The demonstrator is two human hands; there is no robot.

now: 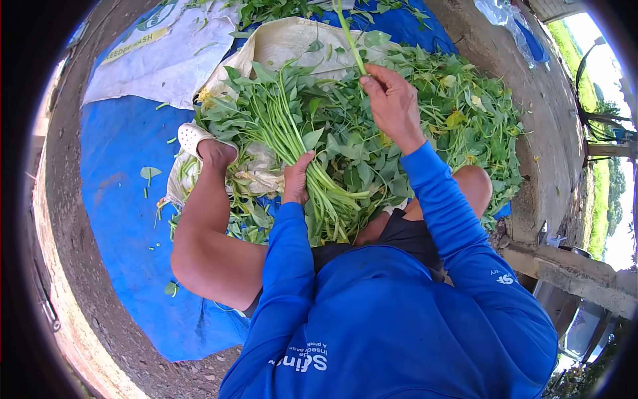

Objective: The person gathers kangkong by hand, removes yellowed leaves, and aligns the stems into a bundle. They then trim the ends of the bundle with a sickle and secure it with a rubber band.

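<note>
Since the left hand is wrapped round the leafy-stemmed bunch between the knees, I'd go snug, not crushing; right hand pinches one long stem, best held clear of the loose greens.

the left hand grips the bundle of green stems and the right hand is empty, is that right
Not quite: the right hand is not empty. The head view shows it holding up a green stem. The left hand does grip the bundle of green stems.
</note>
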